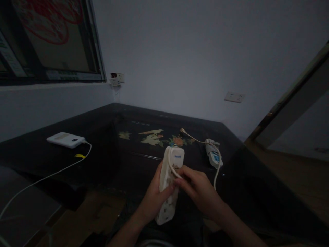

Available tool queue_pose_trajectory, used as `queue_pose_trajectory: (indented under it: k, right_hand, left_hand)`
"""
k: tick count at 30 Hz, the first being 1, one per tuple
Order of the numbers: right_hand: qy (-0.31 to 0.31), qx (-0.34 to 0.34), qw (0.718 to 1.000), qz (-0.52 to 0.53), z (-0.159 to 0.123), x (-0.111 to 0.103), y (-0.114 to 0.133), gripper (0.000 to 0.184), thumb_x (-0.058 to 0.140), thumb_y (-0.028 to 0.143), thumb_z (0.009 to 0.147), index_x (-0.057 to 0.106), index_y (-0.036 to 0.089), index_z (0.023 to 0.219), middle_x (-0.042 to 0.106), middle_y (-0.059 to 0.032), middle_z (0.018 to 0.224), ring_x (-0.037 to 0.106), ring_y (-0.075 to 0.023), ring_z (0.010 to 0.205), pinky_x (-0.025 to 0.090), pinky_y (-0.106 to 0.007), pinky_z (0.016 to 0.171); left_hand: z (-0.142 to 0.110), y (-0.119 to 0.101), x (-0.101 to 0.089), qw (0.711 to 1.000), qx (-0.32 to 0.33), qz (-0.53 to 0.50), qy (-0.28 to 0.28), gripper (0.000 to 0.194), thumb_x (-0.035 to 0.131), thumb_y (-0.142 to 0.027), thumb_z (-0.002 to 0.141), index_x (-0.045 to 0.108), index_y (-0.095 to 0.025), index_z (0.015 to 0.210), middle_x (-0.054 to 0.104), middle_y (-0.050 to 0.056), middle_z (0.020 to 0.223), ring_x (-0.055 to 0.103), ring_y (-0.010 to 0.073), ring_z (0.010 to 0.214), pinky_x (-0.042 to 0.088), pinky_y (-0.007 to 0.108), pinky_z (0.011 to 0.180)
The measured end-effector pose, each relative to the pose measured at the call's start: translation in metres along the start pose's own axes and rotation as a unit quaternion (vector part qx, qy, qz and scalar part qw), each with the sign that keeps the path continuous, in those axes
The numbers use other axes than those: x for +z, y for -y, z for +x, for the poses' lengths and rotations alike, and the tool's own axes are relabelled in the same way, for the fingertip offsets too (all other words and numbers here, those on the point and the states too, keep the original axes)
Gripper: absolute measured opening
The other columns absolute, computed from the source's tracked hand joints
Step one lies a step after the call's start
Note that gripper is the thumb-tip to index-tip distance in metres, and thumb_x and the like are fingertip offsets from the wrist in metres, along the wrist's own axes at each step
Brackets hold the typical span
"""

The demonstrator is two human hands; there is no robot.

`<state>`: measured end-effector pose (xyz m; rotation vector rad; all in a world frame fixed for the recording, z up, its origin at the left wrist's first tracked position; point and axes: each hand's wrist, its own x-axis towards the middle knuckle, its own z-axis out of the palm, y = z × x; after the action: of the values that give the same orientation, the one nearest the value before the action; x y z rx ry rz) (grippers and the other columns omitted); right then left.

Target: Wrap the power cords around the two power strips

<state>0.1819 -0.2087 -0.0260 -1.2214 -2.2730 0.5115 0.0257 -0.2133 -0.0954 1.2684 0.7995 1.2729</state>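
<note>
A white power strip (168, 206) is tilted up in front of me, its socket face towards the camera. Wrapped round its left side is my left hand (156, 192), the thumb lying across the sockets. My right hand (196, 183) pinches the strip's white cable (172, 167) against the front, near the upper end. The cable loops over the top of the strip. Another stretch runs behind my right hand, up past the right side, to a plug (182, 130) lying on the dark table (102, 164).
A second power strip (214, 156) with cable wound round it lies to the right. At the left is a white power bank (66, 140) with a white cord, near a yellow scrap (80, 156). Wall sockets (234, 97) are on the back wall, under a window (59, 37) at left.
</note>
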Motion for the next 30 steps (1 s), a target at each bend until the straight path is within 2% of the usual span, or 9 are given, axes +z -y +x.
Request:
queue_pose_trajectory:
  k: [4,6,9,13,15,18,21,25,30]
  right_hand:
    - [0.016,0.000,0.993,0.115,-0.006,-0.003,-0.006,0.023,0.045,0.025,0.094,0.053,0.018,0.075,0.055,0.0031,0.066,0.051,-0.0103,0.060,0.037,-0.019,0.054]
    - [0.015,-0.014,0.991,0.130,-0.007,-0.004,-0.007,0.027,0.041,0.028,0.096,0.056,0.018,0.077,0.058,0.0018,0.069,0.053,-0.0111,0.063,0.039,-0.020,0.057]
    - [0.009,-0.037,0.991,0.127,-0.008,-0.004,-0.009,0.030,0.038,0.032,0.097,0.061,0.018,0.084,0.062,-0.0010,0.076,0.058,-0.0134,0.071,0.043,-0.022,0.064]
    - [-0.006,-0.048,0.992,0.116,-0.008,0.001,-0.014,0.025,0.041,0.028,0.096,0.061,0.020,0.109,0.067,-0.0064,0.104,0.061,-0.0182,0.099,0.045,-0.028,0.087]
    - [-0.021,-0.050,0.993,0.106,-0.008,0.005,-0.017,0.029,0.041,0.025,0.095,0.056,0.021,0.120,0.065,-0.0079,0.113,0.058,-0.0196,0.108,0.043,-0.030,0.092]
    - [-0.057,-0.025,0.992,0.113,-0.010,0.010,-0.021,0.030,0.039,0.024,0.095,0.053,0.019,0.122,0.068,-0.0061,0.094,0.064,-0.0174,0.089,0.049,-0.027,0.076]
    - [-0.112,-0.012,0.984,0.135,-0.012,0.011,-0.020,0.023,0.041,0.024,0.095,0.055,0.019,0.112,0.066,-0.0012,0.076,0.063,-0.0134,0.067,0.048,-0.021,0.060]
    - [-0.163,-0.056,0.977,0.124,-0.010,0.008,-0.014,0.015,0.049,0.021,0.091,0.061,0.020,0.100,0.071,-0.0028,0.085,0.067,-0.0133,0.074,0.050,-0.019,0.064]
    - [-0.196,-0.103,0.973,0.070,-0.008,0.010,-0.014,0.017,0.051,0.018,0.090,0.065,0.018,0.099,0.074,-0.0045,0.088,0.070,-0.0146,0.077,0.053,-0.019,0.067]
  left_hand:
    - [0.001,0.000,-0.006,0.997,-0.029,-0.061,-0.022,0.078,0.063,-0.043,0.080,0.024,-0.026,0.145,0.051,0.008,0.137,0.052,0.0290,0.119,0.046,0.039,0.096]
    - [0.001,0.000,-0.007,0.997,-0.031,-0.064,-0.015,0.078,0.065,-0.042,0.079,0.025,-0.026,0.144,0.052,0.008,0.135,0.053,0.0284,0.117,0.046,0.038,0.095]
    - [0.001,-0.001,-0.007,0.998,-0.011,-0.055,-0.037,0.077,0.069,-0.039,0.077,0.031,-0.025,0.142,0.051,0.007,0.135,0.051,0.0266,0.119,0.043,0.033,0.097]
    - [0.001,-0.006,-0.007,0.989,-0.067,-0.123,-0.043,0.080,0.069,-0.037,0.077,0.025,-0.028,0.143,0.061,0.009,0.118,0.064,0.0214,0.088,0.052,0.032,0.076]
    - [0.000,-0.009,-0.008,0.979,-0.101,-0.171,-0.039,0.080,0.069,-0.035,0.077,0.023,-0.029,0.143,0.065,0.008,0.108,0.066,0.0194,0.076,0.053,0.030,0.066]
    - [0.000,-0.012,-0.007,0.967,-0.118,-0.224,-0.026,0.073,0.068,-0.034,0.079,0.028,-0.028,0.140,0.066,0.010,0.104,0.067,0.0200,0.071,0.054,0.030,0.060]
    - [0.000,-0.013,-0.004,0.963,-0.112,-0.244,-0.023,0.065,0.066,-0.033,0.080,0.032,-0.026,0.136,0.067,0.011,0.104,0.068,0.0209,0.073,0.055,0.031,0.060]
    - [0.000,-0.014,-0.002,0.964,-0.109,-0.238,-0.040,0.068,0.070,-0.032,0.077,0.033,-0.026,0.134,0.068,0.010,0.103,0.069,0.0212,0.074,0.055,0.030,0.061]
    - [-0.001,-0.013,-0.002,0.963,-0.124,-0.234,-0.053,0.065,0.072,-0.041,0.074,0.043,-0.018,0.127,0.071,0.013,0.095,0.070,0.0234,0.071,0.054,0.027,0.056]
